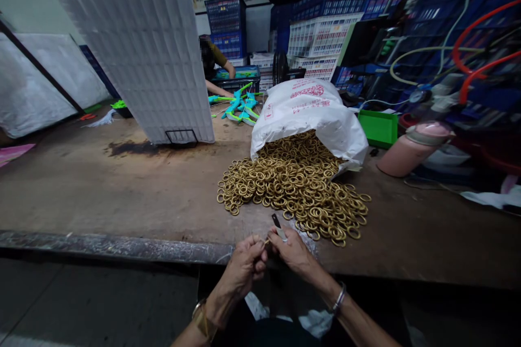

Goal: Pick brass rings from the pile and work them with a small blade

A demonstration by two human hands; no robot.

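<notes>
My left hand (247, 259) is closed in a pinch on a small gold ring (267, 242), mostly hidden by the fingertips, at the table's front edge. Close beside it, my right hand (293, 252) is closed around a small knife (279, 227) with a silvery body and a dark upper end that points up and away. The right fingertips are near the ring; whether they touch it I cannot tell. Just beyond both hands lies a heap of gold rings (293, 190), spilling out of a white printed sack (309, 108) that lies on its side.
On the brown table (122, 190), a tall white ribbed panel (142, 59) stands at left. Behind are turquoise and green plastic parts (242, 105) and a co-worker's arm (222, 59). At right are a green tray (378, 127), a pink bottle (415, 146) and red hoses (480, 73).
</notes>
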